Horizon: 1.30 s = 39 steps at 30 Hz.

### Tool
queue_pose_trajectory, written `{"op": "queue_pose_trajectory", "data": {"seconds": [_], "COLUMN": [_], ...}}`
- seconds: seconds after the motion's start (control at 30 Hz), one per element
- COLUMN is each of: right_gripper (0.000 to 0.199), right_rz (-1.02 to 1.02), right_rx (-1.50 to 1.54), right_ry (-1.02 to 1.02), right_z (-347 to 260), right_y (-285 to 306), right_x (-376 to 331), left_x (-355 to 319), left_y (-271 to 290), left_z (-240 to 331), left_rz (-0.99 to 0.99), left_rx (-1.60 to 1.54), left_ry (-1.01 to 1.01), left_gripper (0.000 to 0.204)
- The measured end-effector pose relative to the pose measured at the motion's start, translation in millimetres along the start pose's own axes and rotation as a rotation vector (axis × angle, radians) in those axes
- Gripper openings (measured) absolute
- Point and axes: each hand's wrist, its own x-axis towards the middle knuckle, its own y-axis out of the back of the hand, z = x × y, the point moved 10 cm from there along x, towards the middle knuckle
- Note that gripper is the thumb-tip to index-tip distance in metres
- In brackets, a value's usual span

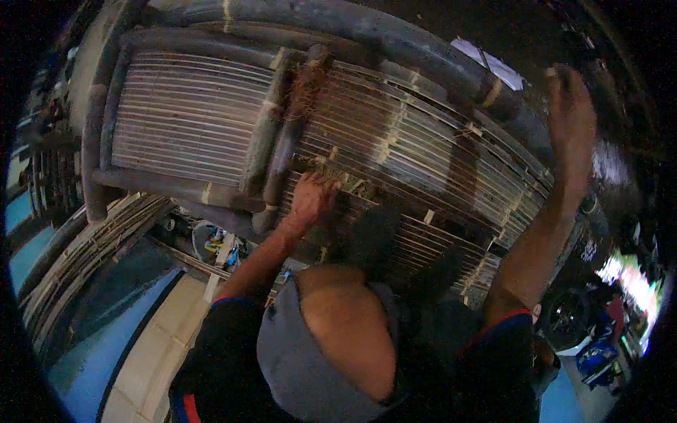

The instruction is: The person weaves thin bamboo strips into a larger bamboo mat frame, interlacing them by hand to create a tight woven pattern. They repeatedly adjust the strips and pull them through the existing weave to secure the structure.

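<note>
A bamboo bench or bed frame with thin slats (430, 158) and thick dark poles stretches in front of me. My left hand (314, 199) is down on its near slats, fingers bent and closed, beside a small heap of loose, greenish-brown fibres (356, 185). What lies under those fingers is hidden. At the far right, my right hand (570, 106) is raised past the end of the slats. Its fingers look partly curled but are dim and smeared, and I can make out nothing in them.
A slatted panel (187, 116) framed by thick poles forms the left part. Reddish-brown fibres (310, 84) wrap a joint by the middle pole. A bundle of split bamboo strips (92, 264) lies at the left, near a tub of small items (211, 240). A dark wheel (566, 317) is at the right.
</note>
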Motion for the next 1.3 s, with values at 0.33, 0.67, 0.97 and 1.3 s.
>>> {"op": "queue_pose_trajectory", "data": {"seconds": [0.33, 0.67, 0.97, 1.3], "right_gripper": [0.029, 0.016, 0.024, 0.013], "right_rz": [-1.23, -1.124, -1.436, -0.939], "right_rx": [0.728, 1.349, 1.165, 0.449], "right_ry": [0.303, -1.027, -0.828, 0.512], "right_z": [-161, -187, -184, -192], "right_y": [-268, -411, -354, -276], "right_x": [-275, -398, -353, -288], "left_x": [22, 2, 25, 21], "left_y": [0, -75, -40, -6], "left_z": [-48, -63, -32, -28], "left_rz": [-0.368, -0.831, -0.618, -0.249], "left_rx": [-0.769, 0.107, 0.013, -0.273], "left_ry": [0.5, 0.243, 0.112, 0.181], "left_gripper": [0.053, 0.07, 0.059, 0.033]}}
